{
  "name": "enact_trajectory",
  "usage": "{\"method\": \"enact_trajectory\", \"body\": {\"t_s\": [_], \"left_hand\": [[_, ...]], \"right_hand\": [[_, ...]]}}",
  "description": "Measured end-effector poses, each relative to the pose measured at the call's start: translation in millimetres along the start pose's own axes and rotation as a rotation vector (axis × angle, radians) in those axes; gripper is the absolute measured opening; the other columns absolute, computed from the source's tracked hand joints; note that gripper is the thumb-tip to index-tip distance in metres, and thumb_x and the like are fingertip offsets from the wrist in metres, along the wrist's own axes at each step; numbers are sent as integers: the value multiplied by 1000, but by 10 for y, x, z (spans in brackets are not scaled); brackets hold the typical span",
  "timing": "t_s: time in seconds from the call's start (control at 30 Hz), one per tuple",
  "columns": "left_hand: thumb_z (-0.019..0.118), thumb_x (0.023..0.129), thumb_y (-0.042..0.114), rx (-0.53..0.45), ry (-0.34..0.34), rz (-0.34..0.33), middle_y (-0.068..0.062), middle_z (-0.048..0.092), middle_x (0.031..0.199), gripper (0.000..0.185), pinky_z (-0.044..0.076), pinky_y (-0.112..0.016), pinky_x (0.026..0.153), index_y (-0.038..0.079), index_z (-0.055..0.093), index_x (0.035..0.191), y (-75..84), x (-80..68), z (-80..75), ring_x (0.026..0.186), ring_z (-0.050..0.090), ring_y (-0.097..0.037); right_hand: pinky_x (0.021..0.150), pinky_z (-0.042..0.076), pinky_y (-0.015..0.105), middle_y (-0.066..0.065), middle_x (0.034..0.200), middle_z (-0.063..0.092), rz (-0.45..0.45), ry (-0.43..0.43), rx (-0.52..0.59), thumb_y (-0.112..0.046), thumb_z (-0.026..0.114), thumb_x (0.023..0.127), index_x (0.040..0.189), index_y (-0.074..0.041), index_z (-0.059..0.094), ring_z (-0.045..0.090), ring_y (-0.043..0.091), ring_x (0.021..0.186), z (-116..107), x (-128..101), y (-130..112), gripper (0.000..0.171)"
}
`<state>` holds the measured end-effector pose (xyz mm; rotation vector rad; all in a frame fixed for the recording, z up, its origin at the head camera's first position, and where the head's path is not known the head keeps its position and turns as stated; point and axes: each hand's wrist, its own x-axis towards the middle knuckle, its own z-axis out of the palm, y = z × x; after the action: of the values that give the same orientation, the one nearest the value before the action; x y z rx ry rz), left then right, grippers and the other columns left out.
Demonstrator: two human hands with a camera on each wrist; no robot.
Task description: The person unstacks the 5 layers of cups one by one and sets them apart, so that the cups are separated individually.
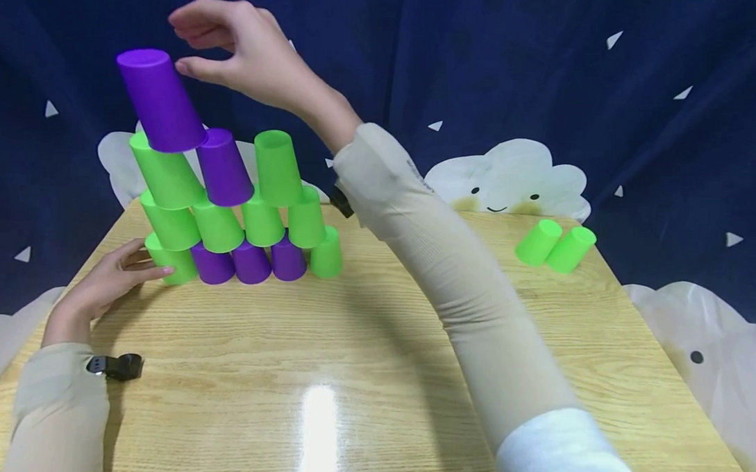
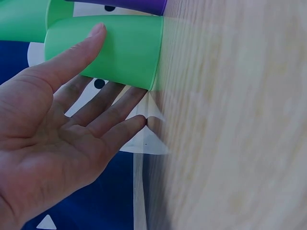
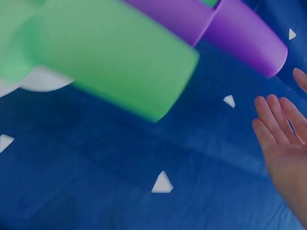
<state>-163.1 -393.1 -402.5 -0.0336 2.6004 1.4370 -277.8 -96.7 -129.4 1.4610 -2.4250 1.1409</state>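
Upside-down green and purple cups form a stepped wall at the left of the table. At its top, a purple cup (image 1: 164, 107) sits over a green cup (image 1: 166, 174) and another purple cup (image 1: 225, 168). My right hand (image 1: 247, 47) is raised just right of the top cup, thumb and fingers spread, holding nothing; the right wrist view shows a gap between that hand (image 3: 285, 136) and the purple cup (image 3: 247, 38). Low at the left end, my left hand (image 1: 110, 279) rests against the bottom-row green cup (image 2: 108, 50), its thumb along the front and its fingers behind.
A green cup (image 1: 277, 168) stands at the right of the third row. Two more green cups (image 1: 539, 243) stand close together at the table's back right. Behind the wooden table (image 1: 373, 375) hangs a dark blue curtain (image 1: 484, 73) with white cloud shapes.
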Motion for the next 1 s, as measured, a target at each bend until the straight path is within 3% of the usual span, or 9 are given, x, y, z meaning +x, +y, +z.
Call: {"method": "enact_trajectory", "body": {"t_s": [0.07, 0.1, 0.23, 0.3, 0.4, 0.73, 1.0], "left_hand": [[60, 100, 29, 6, 0, 1, -33, 26, 150, 81, 33, -46, 111, 8, 8, 158, 7, 3, -4, 132, 41, -32], [61, 99, 30, 9, 1, -1, -32, 26, 150, 82, 33, -46, 110, 8, 8, 158, 12, 2, -4, 131, 43, -28], [62, 98, 31, -4, 6, -5, -32, 27, 149, 84, 32, -49, 111, 6, 8, 158, 23, 4, 11, 129, 44, -27], [62, 98, 30, -21, 3, -12, -34, 26, 150, 85, 24, -66, 107, 5, 7, 157, 32, 10, 19, 134, 34, -44], [63, 98, 30, -32, -1, -14, -35, 23, 151, 86, 22, -67, 107, 5, 6, 157, 40, 15, 23, 134, 26, -54], [62, 98, 30, -25, 1, -15, -33, 26, 149, 84, 23, -66, 108, 6, 8, 158, 29, 3, 28, 135, 28, -50], [62, 98, 30, -32, -10, -11, -35, 22, 152, 85, 23, -67, 107, 6, 6, 157, 59, 2, 39, 135, 25, -55]], "right_hand": [[96, 33, 3, 4, 140, 54, 23, -21, -5, -19, 72, 91, 140, -3, 52, 53, 2, 120, 57, 124, -98, 55], [96, 33, 2, 3, 140, 53, 29, -31, -15, -20, 72, 91, 140, -4, 51, 52, 2, 121, 83, 173, -139, 56], [95, 33, 1, 2, 141, 52, 55, -82, -50, -25, 72, 91, 141, -6, 50, 50, 0, 122, 172, 277, -242, 58], [95, 33, 2, 1, 141, 52, 70, -101, -68, -26, 71, 91, 143, -6, 49, 49, 0, 122, 199, 294, -257, 59], [95, 33, 3, 0, 142, 51, 103, -110, -77, -26, 70, 93, 144, -7, 48, 49, -1, 123, 215, 303, -256, 58], [92, 38, 5, 1, 135, 56, 134, -112, -22, -21, 72, 90, 139, -6, 53, 53, 2, 116, 216, 325, -221, 55], [92, 39, 5, 1, 136, 56, 129, -98, -6, -20, 73, 90, 140, -6, 52, 54, 3, 116, 168, 276, -249, 56]]}}
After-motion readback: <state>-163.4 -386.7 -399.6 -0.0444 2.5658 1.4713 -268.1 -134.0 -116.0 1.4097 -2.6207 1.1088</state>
